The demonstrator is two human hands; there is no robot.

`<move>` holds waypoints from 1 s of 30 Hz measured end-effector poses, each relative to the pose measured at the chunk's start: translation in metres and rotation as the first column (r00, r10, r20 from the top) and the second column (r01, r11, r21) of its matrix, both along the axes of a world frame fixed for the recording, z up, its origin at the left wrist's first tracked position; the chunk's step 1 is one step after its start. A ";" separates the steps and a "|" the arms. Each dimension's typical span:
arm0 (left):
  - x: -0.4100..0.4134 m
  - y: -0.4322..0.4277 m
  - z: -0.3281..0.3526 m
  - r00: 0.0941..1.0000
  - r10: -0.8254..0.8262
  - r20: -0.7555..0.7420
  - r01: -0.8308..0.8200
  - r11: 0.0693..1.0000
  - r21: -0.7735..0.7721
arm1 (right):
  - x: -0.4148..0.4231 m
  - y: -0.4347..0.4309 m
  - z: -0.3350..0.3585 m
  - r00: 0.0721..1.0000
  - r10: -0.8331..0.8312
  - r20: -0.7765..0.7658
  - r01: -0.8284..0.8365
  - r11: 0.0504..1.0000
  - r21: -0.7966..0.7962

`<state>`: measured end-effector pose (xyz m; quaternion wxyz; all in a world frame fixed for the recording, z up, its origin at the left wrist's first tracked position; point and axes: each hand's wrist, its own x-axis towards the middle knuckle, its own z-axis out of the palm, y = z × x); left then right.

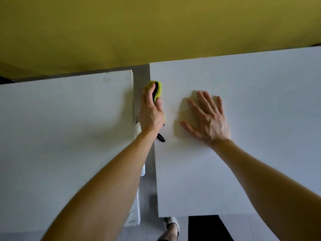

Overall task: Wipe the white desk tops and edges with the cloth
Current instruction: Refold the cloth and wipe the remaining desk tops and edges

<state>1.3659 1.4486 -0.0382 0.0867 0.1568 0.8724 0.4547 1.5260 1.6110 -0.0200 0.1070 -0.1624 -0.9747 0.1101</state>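
Cloth [157, 89], yellow-green with a black face, is sitting folded over the left edge of the right counter [243, 101], close to that counter's far left corner. The left hand [151, 113] is gripping it there. One of its fingers [149, 94] is lying along the cloth's outer side and the thumb is pressing it onto the top, while the other fingers are hidden below the edge. A black loop [161, 137] is lying on the right counter's top just by the left wrist.

The right hand [210, 120] is resting flat on the same top, to the right of the cloth and apart from it. Its fingers are spread and straight, holding nothing, and it is probably bracing the counter.

Across a narrow gap from the right counter's left edge, the left counter [60, 119] is standing, with grey floor [149, 180] showing between them. A yellow wall [156, 28] is rising behind the far edge, and a shoe [172, 225] is showing below the near edge.

This looks like the edge wipe, with much of the edge nearer the person perhaps waiting. The gap is tight, so knuckles could be scraping the left counter. A loosening grip could be dropping the cloth to the floor. The loop could be catching on the corner, and uneven pressure could be leaving the underside of the rim unwiped.
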 end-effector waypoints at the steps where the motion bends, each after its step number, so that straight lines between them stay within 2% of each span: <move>1: 0.013 -0.008 -0.002 1.000 -0.008 -0.020 0.008 1.000 0.004 | 0.001 -0.001 0.000 1.000 -0.001 0.014 0.001 1.000 0.000; 4: 0.044 -0.027 -0.001 0.998 -0.028 -0.057 0.028 1.000 0.009 | 0.002 -0.001 0.000 0.999 -0.006 0.039 0.007 1.000 -0.018; 13: 0.075 -0.038 0.013 0.999 0.031 0.016 -0.030 0.999 -0.024 | 0.020 -0.007 0.002 0.996 0.010 0.092 -0.008 1.000 -0.027; 21: 0.079 -0.040 0.012 0.999 0.039 -0.034 -0.042 0.994 -0.103 | 0.023 -0.008 0.005 0.982 0.049 0.183 -0.045 0.999 -0.028; 24: 0.068 -0.039 0.014 0.999 0.040 0.035 -0.032 0.981 -0.190 | 0.015 -0.006 0.005 0.976 0.043 0.214 -0.036 0.999 -0.034; 27: 0.061 -0.048 0.027 0.996 -0.072 0.052 0.084 0.953 -0.292 | 0.015 -0.004 0.006 0.976 0.047 0.212 -0.036 0.998 -0.058; 30: 0.058 -0.065 0.050 0.989 -0.137 -0.056 0.107 0.922 -0.373 | 0.013 0.000 0.011 0.971 0.056 0.233 -0.036 0.995 -0.090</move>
